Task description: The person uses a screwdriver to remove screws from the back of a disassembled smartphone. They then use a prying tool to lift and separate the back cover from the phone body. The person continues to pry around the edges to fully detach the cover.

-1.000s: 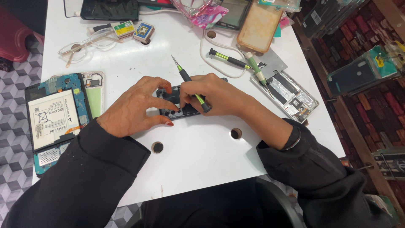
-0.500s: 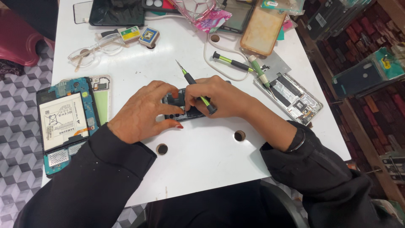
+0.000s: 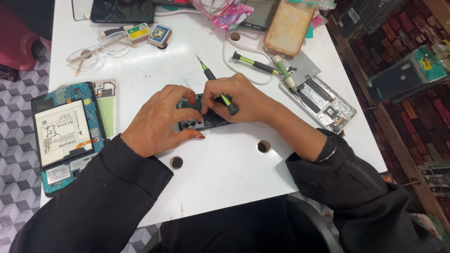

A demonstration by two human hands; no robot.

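I am steadying a small dark phone [image 3: 202, 117] with my left hand [image 3: 161, 119], whose fingers are curling over its left end and pressing it flat against the white table [image 3: 225, 173] at the centre of the work area. My right hand [image 3: 239, 99] is closed around a green-and-black screwdriver [image 3: 216, 89], gripping the handle low while the metal tip is pointing up and away from the phone, toward the far edge of the table. Judging from this, the phone is lying with its back opened and its inner parts exposed, so the opening stage appears done; I cannot tell how many fasteners are out, since my fingers are covering most of the body. Work inside the phone seems to be under way, with reassembly not yet begun. Counting what is in view: one phone under my hands; three green-handled screwdrivers, namely the one I am holding and two more [image 3: 255, 63] lying beside a white cable [image 3: 243, 75]; one opened tablet [image 3: 65, 133] with its battery showing at the left edge; one stripped phone frame [image 3: 323, 103] at the right; one pair of clear spectacles [image 3: 96, 50]; two small boxes [image 3: 150, 33]; two round holes [image 3: 263, 146] in the tabletop.
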